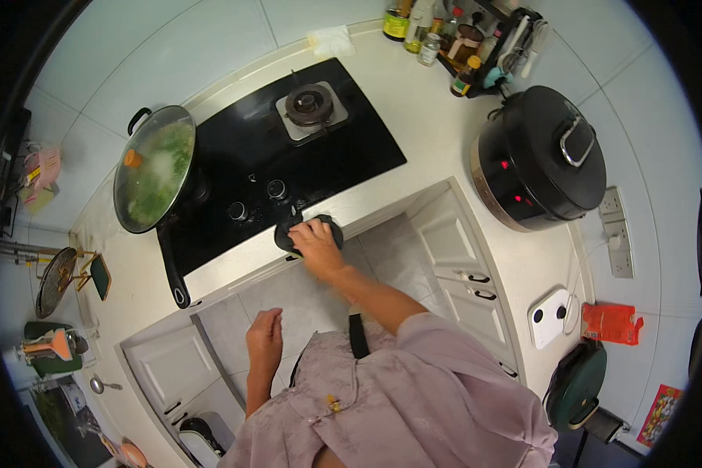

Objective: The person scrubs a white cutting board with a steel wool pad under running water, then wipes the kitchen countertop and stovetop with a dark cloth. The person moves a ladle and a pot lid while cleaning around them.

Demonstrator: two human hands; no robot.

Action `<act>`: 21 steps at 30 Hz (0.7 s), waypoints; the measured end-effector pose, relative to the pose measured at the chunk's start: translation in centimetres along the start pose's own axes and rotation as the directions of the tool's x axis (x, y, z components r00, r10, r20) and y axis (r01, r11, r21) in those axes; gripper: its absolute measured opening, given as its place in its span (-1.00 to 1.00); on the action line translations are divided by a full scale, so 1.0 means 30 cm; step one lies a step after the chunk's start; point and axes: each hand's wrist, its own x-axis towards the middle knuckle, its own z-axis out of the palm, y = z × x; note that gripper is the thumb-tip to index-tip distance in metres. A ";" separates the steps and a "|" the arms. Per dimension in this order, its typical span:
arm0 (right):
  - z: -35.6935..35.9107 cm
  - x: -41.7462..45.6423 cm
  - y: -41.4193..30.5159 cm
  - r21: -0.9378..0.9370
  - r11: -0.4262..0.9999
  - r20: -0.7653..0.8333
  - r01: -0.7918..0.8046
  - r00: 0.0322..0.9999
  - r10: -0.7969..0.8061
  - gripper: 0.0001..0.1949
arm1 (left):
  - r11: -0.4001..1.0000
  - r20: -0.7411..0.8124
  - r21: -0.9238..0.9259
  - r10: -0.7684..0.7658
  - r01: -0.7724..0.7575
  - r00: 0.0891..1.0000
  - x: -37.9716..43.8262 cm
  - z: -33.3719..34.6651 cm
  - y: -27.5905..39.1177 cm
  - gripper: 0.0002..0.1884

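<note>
My right hand (317, 244) presses a dark cloth (282, 235) onto the front edge of the white countertop (228, 263), just beside the black glass gas hob (240, 158). Part of the cloth is hidden under my fingers. My left hand (265, 336) hangs in front of my body, fingers curled together, with nothing seen in it. Two control knobs (276, 188) sit on the hob near the cloth. On the hob's left side stands a pan with a glass lid (158, 175), green food showing through it. Its black handle (172, 269) reaches over the counter edge.
A bare burner (309, 105) is at the hob's far right. To the right stands a black electric pressure cooker (538, 158) with red lights. Bottles (465, 76) and a utensil rack crowd the back corner. A spoon (102, 384) lies on the left counter.
</note>
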 end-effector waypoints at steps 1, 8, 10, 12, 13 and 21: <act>-0.028 0.022 0.021 0.050 0.997 -0.002 -0.064 0.998 0.065 -0.76 | 0.999 0.001 -0.010 0.031 -0.031 1.000 0.024 0.011 0.004 -0.91; -0.282 0.211 0.331 -0.242 0.952 -0.126 -0.185 0.979 0.158 -0.61 | 0.999 -0.002 0.008 -0.032 0.032 0.999 0.048 0.002 0.018 -0.90; -0.251 0.220 0.345 -0.358 0.919 -0.109 -0.168 0.984 0.137 -0.56 | 0.995 -0.008 0.028 -0.092 0.093 0.996 0.026 -0.009 0.017 -0.90; -0.173 0.223 0.258 -0.279 0.955 0.016 -0.103 0.994 0.112 -0.55 | 0.981 -0.022 0.042 -0.189 0.189 0.982 -0.009 -0.015 0.000 -0.90; -0.138 0.198 0.193 -0.240 0.967 0.084 -0.083 0.991 0.106 -0.54 | 0.970 -0.015 0.045 -0.238 0.239 0.971 -0.041 -0.014 0.000 -0.89; 0.077 0.099 -0.006 -0.020 0.996 0.081 -0.088 0.993 0.089 -0.65 | 0.930 0.091 -0.096 -0.346 0.354 0.934 0.033 0.045 -0.037 -0.82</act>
